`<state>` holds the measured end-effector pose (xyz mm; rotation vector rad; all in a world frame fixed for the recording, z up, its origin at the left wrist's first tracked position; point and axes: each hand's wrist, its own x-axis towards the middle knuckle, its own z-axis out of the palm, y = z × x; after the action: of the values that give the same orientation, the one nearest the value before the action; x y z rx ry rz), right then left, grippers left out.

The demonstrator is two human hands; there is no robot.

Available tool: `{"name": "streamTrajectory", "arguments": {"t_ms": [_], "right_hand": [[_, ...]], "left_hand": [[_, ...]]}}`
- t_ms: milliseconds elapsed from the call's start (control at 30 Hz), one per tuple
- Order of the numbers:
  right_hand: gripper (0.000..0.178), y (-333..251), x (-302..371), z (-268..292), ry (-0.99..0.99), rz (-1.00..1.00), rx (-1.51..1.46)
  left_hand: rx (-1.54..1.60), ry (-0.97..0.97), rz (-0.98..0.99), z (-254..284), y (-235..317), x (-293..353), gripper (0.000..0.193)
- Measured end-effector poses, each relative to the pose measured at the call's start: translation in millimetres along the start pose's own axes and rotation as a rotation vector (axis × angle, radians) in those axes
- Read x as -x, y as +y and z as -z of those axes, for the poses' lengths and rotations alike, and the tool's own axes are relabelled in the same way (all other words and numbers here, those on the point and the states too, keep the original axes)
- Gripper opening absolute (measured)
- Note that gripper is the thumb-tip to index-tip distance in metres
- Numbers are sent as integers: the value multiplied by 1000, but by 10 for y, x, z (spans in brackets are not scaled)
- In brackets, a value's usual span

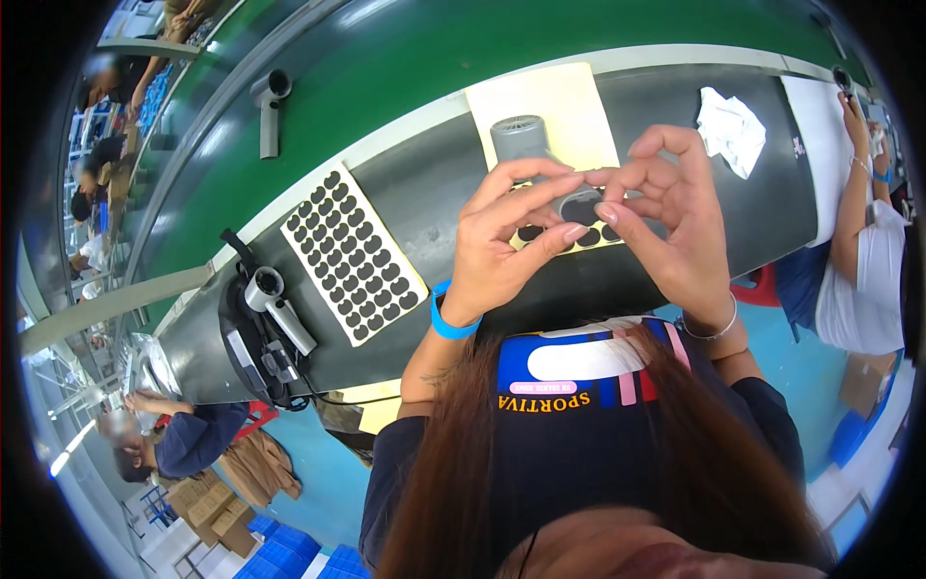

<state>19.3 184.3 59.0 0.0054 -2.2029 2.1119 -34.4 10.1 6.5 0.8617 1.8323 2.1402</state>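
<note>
Between my two hands is a black rounded sticker (581, 206), with a grey rim showing around it. My left hand (511, 227) pinches toward its left edge with thumb and fingers. My right hand (675, 227) has its thumb and a fingertip at the right edge, the other fingers curled. Just beyond my hands, a grey barrel-shaped body (519, 138) with a vented end, like a hair dryer's, rests on a pale yellow sheet (579, 101). My fingers hide how the grey rim joins it. Several black stickers on a backing sheet (610, 233) show under my hands.
A white sheet of black stickers (362, 256) lies to the left. Beyond it are a grey hair dryer (269, 116) on the green belt and another (280, 309) beside a black bag (241, 328). A white cloth (730, 130) lies right. Co-workers sit at both sides.
</note>
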Motion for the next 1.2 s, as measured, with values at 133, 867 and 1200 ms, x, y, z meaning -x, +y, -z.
{"name": "streamTrajectory", "arguments": {"t_ms": [133,867,1200], "right_hand": [[44,-5,4,0,7,4,21],[44,-44,13,-60,57,17,181],[41,-46,51,-91,79,91,266]], "left_hand": [[6,1,2,-13,9,2,39],[70,99,112,-159,93,16,21],[34,141,127,-195,103,53,19]]}}
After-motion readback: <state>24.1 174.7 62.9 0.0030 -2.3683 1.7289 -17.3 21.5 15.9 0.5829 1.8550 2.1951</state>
